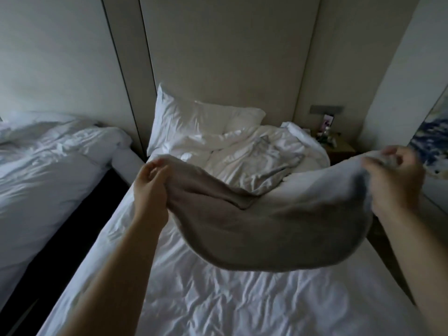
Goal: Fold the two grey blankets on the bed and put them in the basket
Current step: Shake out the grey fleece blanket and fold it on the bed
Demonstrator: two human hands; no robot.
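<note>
A grey blanket hangs in the air above the bed, stretched between both hands and sagging in the middle. My left hand grips its left corner with curled fingers. My right hand grips the right corner, slightly blurred. A second grey blanket appears to lie crumpled further up the bed among the white bedding. No basket is in view.
White pillows lean at the headboard. A second bed with white bedding stands to the left across a dark gap. A nightstand with small items sits at the right of the headboard.
</note>
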